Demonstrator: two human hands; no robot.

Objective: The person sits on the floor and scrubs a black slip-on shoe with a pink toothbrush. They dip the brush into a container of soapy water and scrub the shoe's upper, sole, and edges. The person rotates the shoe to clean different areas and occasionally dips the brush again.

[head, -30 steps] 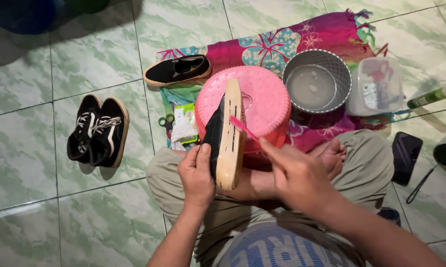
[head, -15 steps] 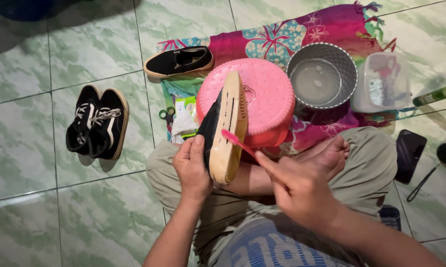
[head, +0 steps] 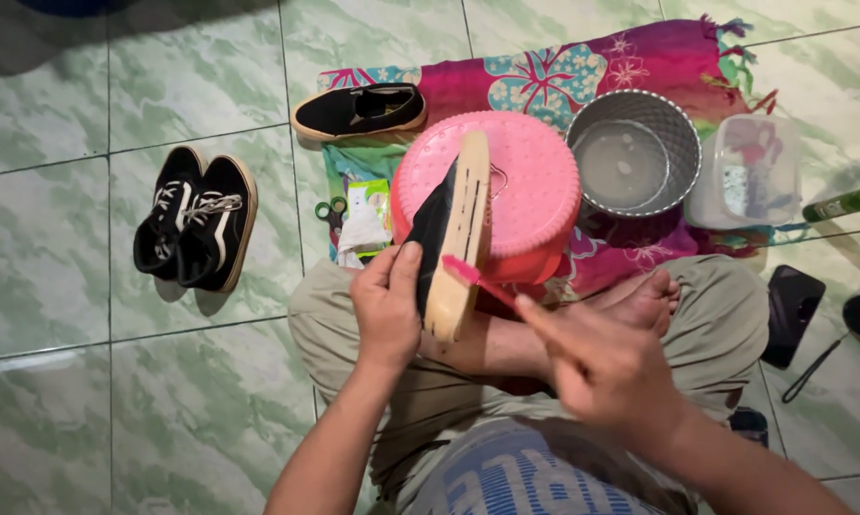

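So I'm sitting cross-legged on the tile floor [head: 58,401] with my left hand [head: 389,303] wrapped around a black slip-on shoe [head: 452,243], holding it on edge with the tan sole facing my right, heel down toward my lap and toe resting up against the pink upturned basin [head: 535,181]. My right hand [head: 606,367] is clenched on a pink toothbrush [head: 477,279], and the bristle end is touching the sole's edge just above my left thumb. Looks to me like I'm in the scrubbing step, working the sole rim. The next bit, I reckon, calls for keeping the left grip firm so the shoe doesn't twist, and short strokes along the rim without slipping onto my own fingers. Past the basin, off to my right, sits a metal pot [head: 635,153] with cloudy water in it, and beyond that a clear plastic tub [head: 746,172], all on a bright floral cloth [head: 582,67]. The matching slip-on [head: 358,110] lies ahead of my left hand, and a pair of black lace-up sneakers [head: 193,221] sits well off to the left.
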